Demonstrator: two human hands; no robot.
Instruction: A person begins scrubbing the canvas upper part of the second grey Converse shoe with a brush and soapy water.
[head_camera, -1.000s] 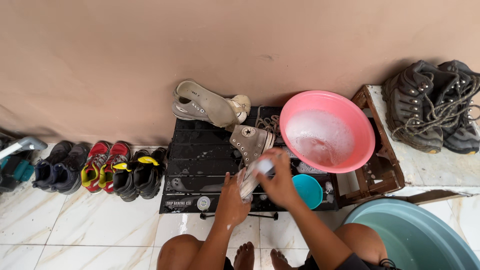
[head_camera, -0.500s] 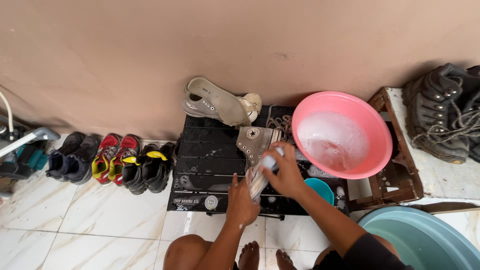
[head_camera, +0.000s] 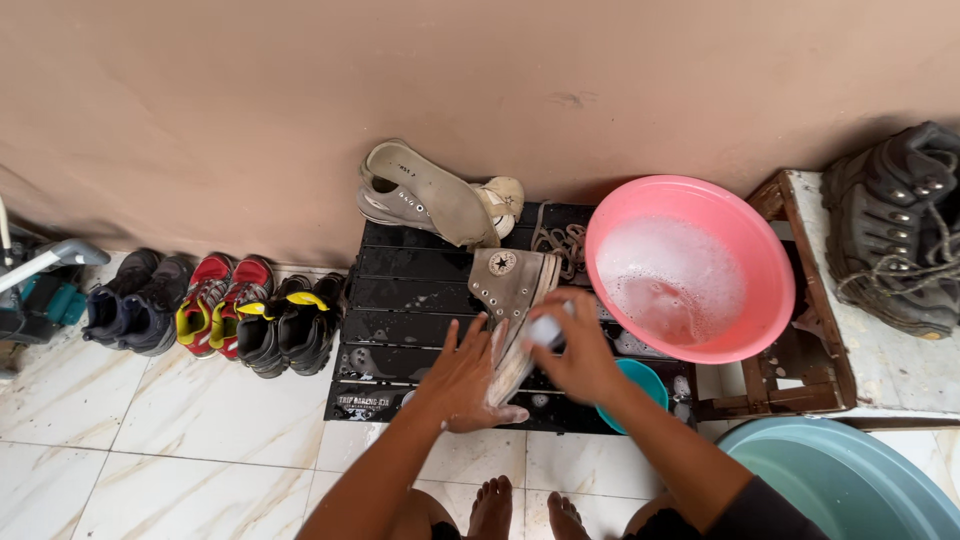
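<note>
The grey sneaker (head_camera: 512, 310) lies on the black crate (head_camera: 400, 300), long axis running away from the person, ankle collar at the far end, toe under the hands. The left hand (head_camera: 465, 378) presses flat on its near side, fingers spread. The right hand (head_camera: 575, 350) is clenched around a small white brush (head_camera: 546, 330), just right of the sneaker. The pink basin (head_camera: 760, 260) sits beyond the right hand.

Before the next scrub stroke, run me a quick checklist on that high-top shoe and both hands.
1. Left hand steadies the grey high-top shoe: ok.
2. Right hand grips a small white scrubbing item: ok, its kind cannot tell.
3. Shoe lies on the black slatted crate: ok.
4. Pink basin holds soapy water beside the right hand: ok.
5. Second grey shoe leans on the wall, apart: ok.
</note>
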